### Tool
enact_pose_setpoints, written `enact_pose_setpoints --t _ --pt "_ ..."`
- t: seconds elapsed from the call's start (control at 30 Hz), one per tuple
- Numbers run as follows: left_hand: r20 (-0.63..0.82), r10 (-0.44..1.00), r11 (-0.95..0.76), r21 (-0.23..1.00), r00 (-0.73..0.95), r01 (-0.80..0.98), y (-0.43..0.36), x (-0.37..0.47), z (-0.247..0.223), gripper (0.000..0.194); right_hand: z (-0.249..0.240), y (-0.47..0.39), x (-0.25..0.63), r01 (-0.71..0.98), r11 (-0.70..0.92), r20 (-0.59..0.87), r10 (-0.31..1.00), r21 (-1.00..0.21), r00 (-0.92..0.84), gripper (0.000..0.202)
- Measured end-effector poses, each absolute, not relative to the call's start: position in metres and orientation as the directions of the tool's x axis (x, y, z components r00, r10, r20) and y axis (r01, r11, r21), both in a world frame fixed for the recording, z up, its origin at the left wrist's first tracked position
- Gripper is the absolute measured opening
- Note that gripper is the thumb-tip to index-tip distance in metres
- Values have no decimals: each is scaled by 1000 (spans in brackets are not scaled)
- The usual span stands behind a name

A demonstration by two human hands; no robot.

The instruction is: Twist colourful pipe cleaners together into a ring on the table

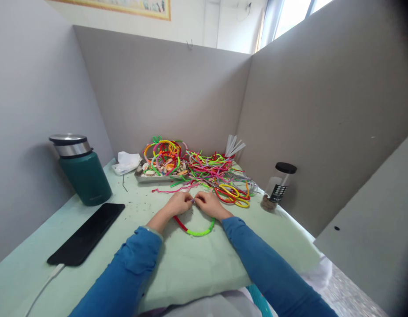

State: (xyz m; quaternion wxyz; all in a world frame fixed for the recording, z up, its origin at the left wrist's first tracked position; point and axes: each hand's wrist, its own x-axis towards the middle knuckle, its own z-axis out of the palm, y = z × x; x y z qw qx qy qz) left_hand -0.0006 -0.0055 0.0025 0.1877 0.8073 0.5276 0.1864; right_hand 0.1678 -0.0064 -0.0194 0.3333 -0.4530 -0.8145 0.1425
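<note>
Head view shows the thin, curved hoop wrapped in fuzzy red and green (198, 234) on the pale green counter (187, 268), between the hands. Its wrapping covers the visible arc from 4 to 8 o'clock; I judge it partly done, its hidden far section perhaps unfinished. At its 11 and 1 o'clock, the left hand (179, 204) and right hand (209, 205) are nearly closed, fingertips pinching 1 small purple strand (192, 200).

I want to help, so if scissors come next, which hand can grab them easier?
Probably the right hand: the scissors lie close, on its side. The left hand is farther away. Both seem to pinch a small purple piece, so the right must let go first.
</note>
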Motion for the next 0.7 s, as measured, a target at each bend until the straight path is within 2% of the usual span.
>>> enact_pose_setpoints --t 0.2,0.7 --pt "134 905 -416 478 404 773 -2 -2 -3 23 -21 -5 169 647 546 413 835 -533 -364 13" --pt "101 918 -382 479 383 790 -5 -1 2 26 -20 -6 168 645 537 402 841 -544 -361 13"
